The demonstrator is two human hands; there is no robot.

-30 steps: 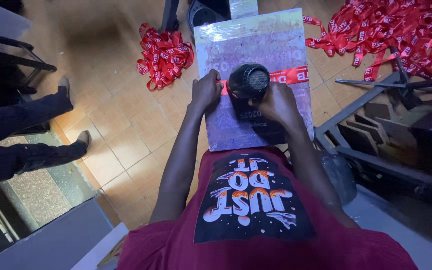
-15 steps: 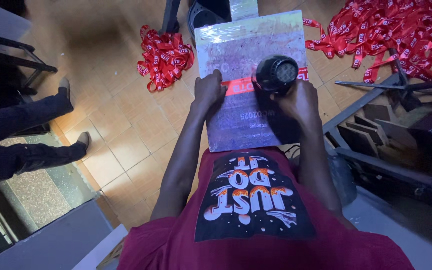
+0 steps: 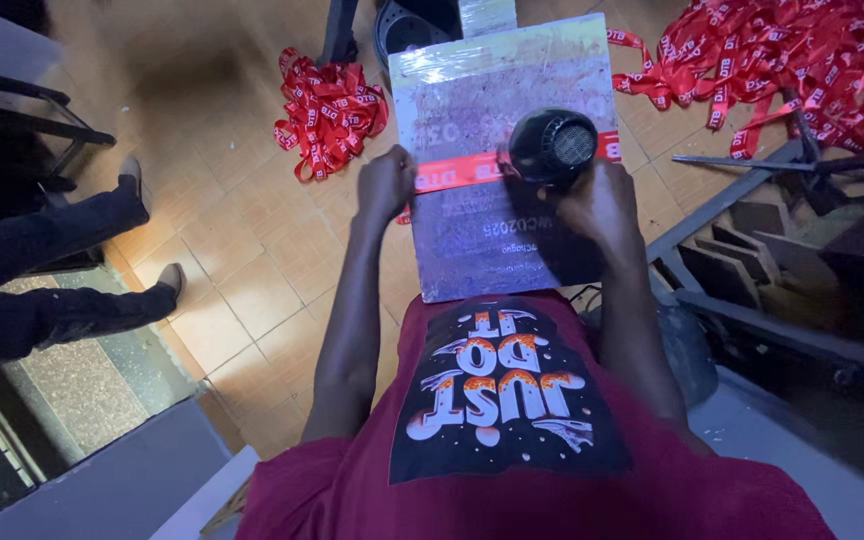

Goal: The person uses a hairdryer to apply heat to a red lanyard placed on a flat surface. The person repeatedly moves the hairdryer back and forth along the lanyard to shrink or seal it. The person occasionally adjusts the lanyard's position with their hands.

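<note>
Red ribbon (image 3: 462,172) lies left-right across the grey board (image 3: 497,230), left hand (image 3: 384,185) fingers curled, pressing its left end flat, right hand (image 3: 602,205) wrapped around black heat gun (image 3: 552,145) over its right end.

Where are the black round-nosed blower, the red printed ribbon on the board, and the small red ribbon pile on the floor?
black round-nosed blower (image 3: 553,146), head view, on its round grille.
red printed ribbon (image 3: 457,172), head view, on its flat middle stretch.
small red ribbon pile (image 3: 330,115), head view, on the heap's centre.
</note>
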